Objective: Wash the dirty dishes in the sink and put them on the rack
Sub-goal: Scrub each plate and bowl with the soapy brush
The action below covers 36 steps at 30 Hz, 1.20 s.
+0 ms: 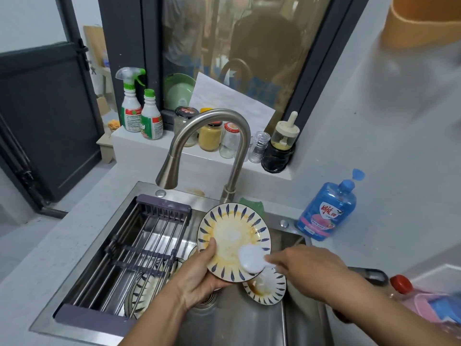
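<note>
My left hand (199, 278) grips the lower rim of a dirty plate (232, 236) with blue leaf marks and yellow stains, held tilted over the sink (249, 325). My right hand (301, 265) holds a white foamy sponge (252, 259) against the plate's lower right edge. A second stained plate (267, 288) lies in the basin below. Another patterned dish (147, 288) lies under the purple-framed metal rack (139, 248), which spans the sink's left half and holds nothing.
The steel faucet (207, 143) arches over the basin. A blue dish-soap bottle (326, 211) stands on the right counter. Spray bottles (139, 108) and jars (219, 138) line the window ledge. A red-capped bottle (401, 283) and a pink cloth (424, 308) sit at the right.
</note>
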{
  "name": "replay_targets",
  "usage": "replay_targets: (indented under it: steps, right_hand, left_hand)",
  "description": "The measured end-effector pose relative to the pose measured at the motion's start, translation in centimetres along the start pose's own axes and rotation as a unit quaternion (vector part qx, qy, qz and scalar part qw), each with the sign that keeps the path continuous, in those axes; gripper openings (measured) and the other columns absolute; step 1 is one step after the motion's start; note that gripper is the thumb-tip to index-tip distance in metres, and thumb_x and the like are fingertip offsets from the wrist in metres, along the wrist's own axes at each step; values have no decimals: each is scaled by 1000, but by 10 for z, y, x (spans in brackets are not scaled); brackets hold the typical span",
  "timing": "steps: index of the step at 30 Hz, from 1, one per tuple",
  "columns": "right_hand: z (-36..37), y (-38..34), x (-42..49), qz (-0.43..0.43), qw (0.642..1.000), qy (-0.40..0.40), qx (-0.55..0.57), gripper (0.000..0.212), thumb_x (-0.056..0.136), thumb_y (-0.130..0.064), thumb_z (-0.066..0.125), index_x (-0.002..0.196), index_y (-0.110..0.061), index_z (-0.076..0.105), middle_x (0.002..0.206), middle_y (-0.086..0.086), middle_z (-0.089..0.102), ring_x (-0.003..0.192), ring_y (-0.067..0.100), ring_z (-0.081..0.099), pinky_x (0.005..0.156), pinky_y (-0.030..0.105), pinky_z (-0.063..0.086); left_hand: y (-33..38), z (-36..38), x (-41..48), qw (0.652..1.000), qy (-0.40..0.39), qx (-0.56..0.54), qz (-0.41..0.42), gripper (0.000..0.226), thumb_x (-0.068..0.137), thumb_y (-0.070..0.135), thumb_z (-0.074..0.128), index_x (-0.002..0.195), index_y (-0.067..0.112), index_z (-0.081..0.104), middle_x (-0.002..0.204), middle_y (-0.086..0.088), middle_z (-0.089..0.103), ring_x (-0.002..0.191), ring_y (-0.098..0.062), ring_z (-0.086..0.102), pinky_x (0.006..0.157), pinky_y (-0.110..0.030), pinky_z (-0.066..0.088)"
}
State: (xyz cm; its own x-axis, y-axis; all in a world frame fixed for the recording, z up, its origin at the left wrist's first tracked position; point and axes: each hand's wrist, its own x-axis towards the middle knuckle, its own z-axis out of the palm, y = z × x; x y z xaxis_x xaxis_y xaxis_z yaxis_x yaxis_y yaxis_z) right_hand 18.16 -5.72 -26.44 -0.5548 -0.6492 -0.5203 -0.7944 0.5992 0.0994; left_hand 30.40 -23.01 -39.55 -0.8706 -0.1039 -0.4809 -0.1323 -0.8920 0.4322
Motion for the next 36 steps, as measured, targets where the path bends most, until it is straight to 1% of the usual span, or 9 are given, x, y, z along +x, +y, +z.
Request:
replay_targets:
  steps: [6, 9, 12, 15, 18, 23, 26, 31, 36]
  right_hand:
    - [-8, 7, 28, 46, 995, 79, -25, 55, 106, -19, 38, 149, -54, 31, 148, 7, 49, 126, 32, 56, 93, 43, 52]
    - [-8, -9, 37, -30, 996, 85, 2, 46, 109, -36, 37, 147, -61, 29, 141, 3, 54, 125, 32, 56, 92, 41, 49]
    - [-7, -17, 42, -53, 993, 93, -41, 55, 108, -26, 39, 149, -60, 25, 134, 3, 56, 120, 32, 58, 87, 40, 47]
    - [-8, -9, 42, 6, 992, 112, -49, 67, 104, -11, 40, 151, -55, 22, 134, 6, 56, 123, 33, 56, 90, 42, 51]
    - [-6, 1, 34, 39, 994, 88, -50, 57, 105, -13, 40, 150, -47, 33, 140, 7, 56, 122, 30, 58, 89, 41, 53]
    - [2, -3, 22, -13, 999, -5, 46, 38, 106, -39, 45, 142, -48, 49, 146, -5, 56, 129, 23, 55, 103, 40, 48]
    - [0, -21, 24, -33, 996, 26, 83, 42, 106, -44, 43, 147, -52, 43, 150, -4, 53, 135, 22, 51, 105, 35, 43]
    - [2, -40, 35, -24, 986, 90, 137, 44, 107, -41, 38, 151, -48, 38, 149, 0, 54, 134, 26, 50, 104, 37, 45]
    - [9, -39, 25, -58, 977, 3, 203, 41, 103, -42, 52, 144, -48, 50, 149, -8, 54, 135, 16, 50, 111, 31, 40]
  left_hand:
    - [-5, 13, -4, 994, -7, 107, -35, 51, 105, 45, 40, 135, 7, 54, 126, -20, 70, 116, -37, 68, 93, -62, 55]
    - [-10, 16, -9, 991, -34, 122, -50, 34, 105, 15, 51, 134, -2, 54, 124, -25, 69, 113, -42, 68, 86, -60, 58]
    - [-13, 6, -8, 993, -37, 108, -41, 45, 93, -19, 50, 135, -4, 51, 124, -27, 68, 110, -47, 68, 80, -62, 59]
    - [-13, -2, -5, 995, -32, 90, -14, 52, 89, -27, 43, 134, -4, 50, 123, -27, 69, 109, -48, 68, 80, -66, 57]
    - [-12, -8, -1, 997, -7, 69, 21, 55, 88, -29, 42, 136, -3, 47, 121, -28, 69, 107, -49, 68, 77, -66, 58]
    - [-14, -6, -9, 998, -20, 34, 38, 47, 94, 1, 61, 138, -1, 47, 125, -29, 67, 113, -47, 66, 85, -65, 55]
    - [-18, 4, -12, 999, -35, 39, 15, 52, 92, 23, 60, 136, -1, 50, 126, -29, 66, 114, -45, 67, 86, -59, 58]
    - [-24, 12, -11, 998, -48, 26, 10, 59, 89, 24, 62, 140, -3, 50, 131, -29, 64, 118, -43, 65, 87, -56, 59]
    - [-18, 4, -16, 997, -58, -41, 38, 104, 53, 34, 98, 134, -10, 50, 129, -36, 61, 116, -47, 65, 88, -61, 57]
